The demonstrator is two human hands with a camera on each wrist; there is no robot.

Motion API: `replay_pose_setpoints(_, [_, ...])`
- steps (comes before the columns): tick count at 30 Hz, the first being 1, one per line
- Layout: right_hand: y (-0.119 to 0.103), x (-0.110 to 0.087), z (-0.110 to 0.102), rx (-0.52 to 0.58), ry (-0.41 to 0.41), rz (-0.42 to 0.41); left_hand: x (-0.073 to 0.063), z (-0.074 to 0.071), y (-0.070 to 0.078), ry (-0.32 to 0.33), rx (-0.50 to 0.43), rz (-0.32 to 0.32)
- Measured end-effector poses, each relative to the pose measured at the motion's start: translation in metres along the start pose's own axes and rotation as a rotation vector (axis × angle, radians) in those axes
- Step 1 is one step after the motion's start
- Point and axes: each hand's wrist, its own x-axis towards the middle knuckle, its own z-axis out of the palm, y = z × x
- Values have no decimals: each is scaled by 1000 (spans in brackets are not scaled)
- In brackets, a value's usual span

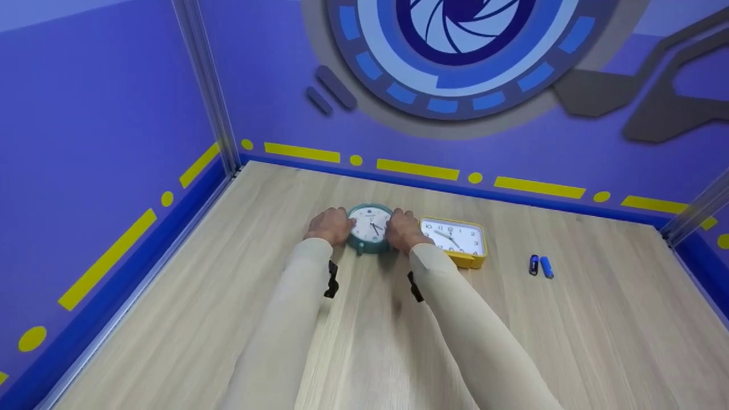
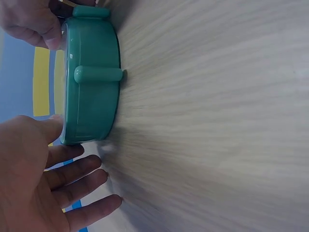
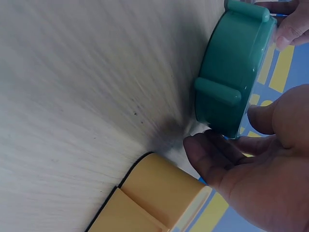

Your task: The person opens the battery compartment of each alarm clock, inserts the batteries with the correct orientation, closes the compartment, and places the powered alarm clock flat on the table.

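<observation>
A round teal alarm clock (image 1: 370, 226) with a white dial lies face up on the wooden table, its two short feet toward me. My left hand (image 1: 330, 225) holds its left edge, the thumb at the dial's rim and the index finger against the side; the other fingers spread apart in the left wrist view. On the opposite edge, my right hand (image 1: 405, 230) grips with its thumb by the rim and its fingers bent at the side, as the right wrist view shows. Right beside that hand lies a yellow rectangular clock (image 1: 460, 259), its left part hidden by the hand.
Two blue batteries, one with a dark end (image 1: 533, 265) and one plain blue (image 1: 547, 267), lie right of the yellow clock. A blue-purple back wall (image 1: 273, 125) and left side wall (image 1: 102, 171) border the wooden table (image 1: 228, 285).
</observation>
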Motion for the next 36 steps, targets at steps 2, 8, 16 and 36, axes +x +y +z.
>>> replay_pose_setpoints(2, [0, 0, 0, -4, 3, 10, 1, 0, 0, -1, 0, -1])
replay_pose_setpoints(8, [-1, -1, 0, -67, 20, -35, 4, 2, 1, 6, 63, 0])
replay_pose_setpoints(16, [-7, -8, 3, -86, 4, 5, 1, 4, -1, 11, 73, 6])
replay_pose_setpoints(36, [-7, -19, 12, -328, 53, -98, -10, 11, -7, 46, 76, 77])
